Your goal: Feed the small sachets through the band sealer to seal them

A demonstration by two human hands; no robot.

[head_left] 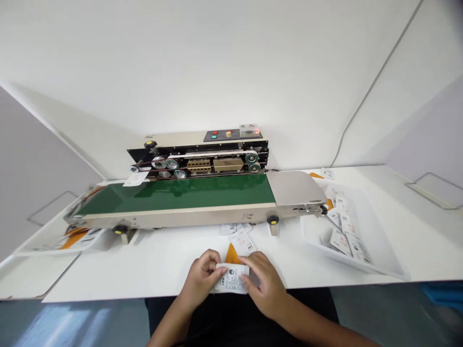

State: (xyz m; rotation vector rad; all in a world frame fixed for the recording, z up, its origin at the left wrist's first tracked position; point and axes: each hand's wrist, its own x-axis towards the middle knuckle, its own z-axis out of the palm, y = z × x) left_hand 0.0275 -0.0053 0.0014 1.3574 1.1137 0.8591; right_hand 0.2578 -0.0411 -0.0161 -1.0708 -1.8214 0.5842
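Observation:
At the table's front edge both my hands pinch a small white printed packet (231, 278). My left hand (201, 278) grips its left side with curled fingers. My right hand (264, 284) holds its right side from above. An orange piece (232, 254) pokes out just behind the packet. A few more white packets (241, 239) lie on the table beyond my hands. Behind them stands a band sealer machine (202, 161) with a green conveyor belt (181, 193).
A white tray (376, 260) at the right holds several white packets (345, 231). Another white tray (47, 243) at the left, under the belt's end, holds orange and white packets. One packet (135, 179) sits at the sealer's left exit. White walls stand behind.

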